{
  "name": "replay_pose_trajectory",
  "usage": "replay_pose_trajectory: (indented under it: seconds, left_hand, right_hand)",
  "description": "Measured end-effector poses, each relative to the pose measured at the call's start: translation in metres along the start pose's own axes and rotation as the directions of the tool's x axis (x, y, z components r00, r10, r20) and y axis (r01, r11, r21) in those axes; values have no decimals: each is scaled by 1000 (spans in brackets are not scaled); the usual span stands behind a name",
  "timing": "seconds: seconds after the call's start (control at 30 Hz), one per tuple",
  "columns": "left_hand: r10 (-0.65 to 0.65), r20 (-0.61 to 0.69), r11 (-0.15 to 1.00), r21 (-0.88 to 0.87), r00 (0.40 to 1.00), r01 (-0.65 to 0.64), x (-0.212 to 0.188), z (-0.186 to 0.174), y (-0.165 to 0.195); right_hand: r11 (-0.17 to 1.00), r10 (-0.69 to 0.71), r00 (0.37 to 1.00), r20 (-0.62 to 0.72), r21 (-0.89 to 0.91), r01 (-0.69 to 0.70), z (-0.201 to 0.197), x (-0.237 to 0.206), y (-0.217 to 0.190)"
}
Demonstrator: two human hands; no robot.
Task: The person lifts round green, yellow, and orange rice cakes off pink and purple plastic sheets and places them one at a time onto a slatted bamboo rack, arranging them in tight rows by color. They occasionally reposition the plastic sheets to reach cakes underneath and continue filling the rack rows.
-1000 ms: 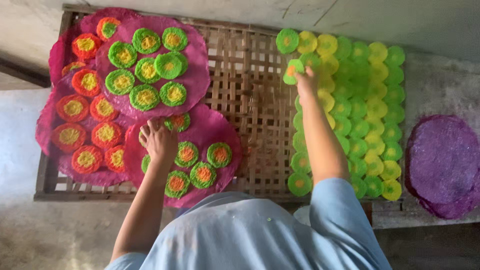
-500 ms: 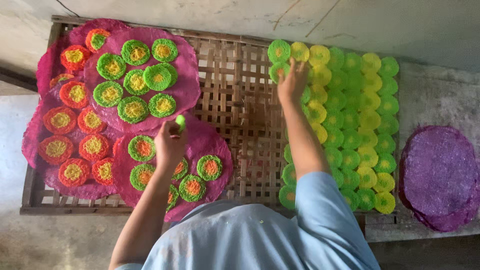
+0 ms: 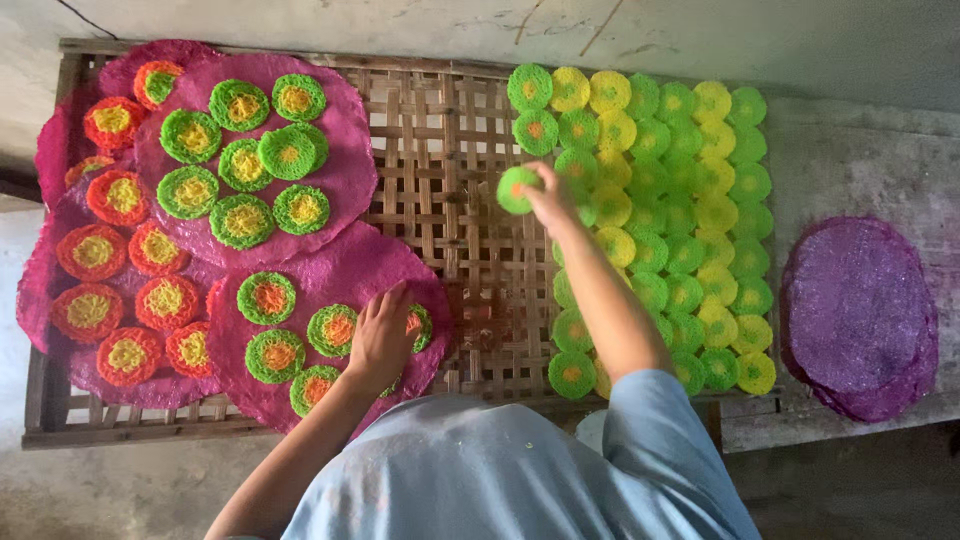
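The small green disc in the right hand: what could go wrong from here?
1. The right hand pinches the small green disc only at its edge, over the open bamboo lattice; it might slip or crack.
2. The left hand presses on discs on the nearest pink sheet; they could shift or break.

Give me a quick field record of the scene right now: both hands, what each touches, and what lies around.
left hand: pressing flat on small discs on the near pink sheet
right hand: grip closed on one green disc, lifted over the bamboo rack
right of rack: rows of green and yellow discs
far right: purple stack
far left: pink sheets with red and green rings
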State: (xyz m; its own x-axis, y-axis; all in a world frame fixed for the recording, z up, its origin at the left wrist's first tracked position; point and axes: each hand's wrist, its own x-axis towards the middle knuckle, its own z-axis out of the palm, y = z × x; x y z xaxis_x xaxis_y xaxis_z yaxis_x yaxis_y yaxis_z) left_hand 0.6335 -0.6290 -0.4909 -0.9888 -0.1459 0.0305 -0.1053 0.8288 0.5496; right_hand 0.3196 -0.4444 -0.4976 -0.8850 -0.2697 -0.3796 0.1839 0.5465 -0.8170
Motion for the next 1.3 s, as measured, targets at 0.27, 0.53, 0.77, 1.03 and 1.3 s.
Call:
replay_pose_trajectory:
  seconds: [0.27,0.53,0.77,1.03,1.3]
  left_hand:
    - [-152,137,988,55,979,146,-7,17,-20]
    - [-219,310,951,-146,925,273,1,13,-16]
    - [-152,132,677,-708,980,200,-10,20,4]
    - [-301,-115,938,140,947,316,-65,-22,-87]
    - [-505,62,862,88,861,500,-54,-13,-107]
  right_hand:
    - [631,-655,725,-211,-680,373,-17,17,-17]
    - [994,-56,870,490,105,4,43,-97,43]
    - [947,34,869,494,263,-186,38,-140,79]
    - [999,-47,999,-5,14,47,-23,-56,12]
    - [436,-709,676,-199,-877,200,-9,-51,8]
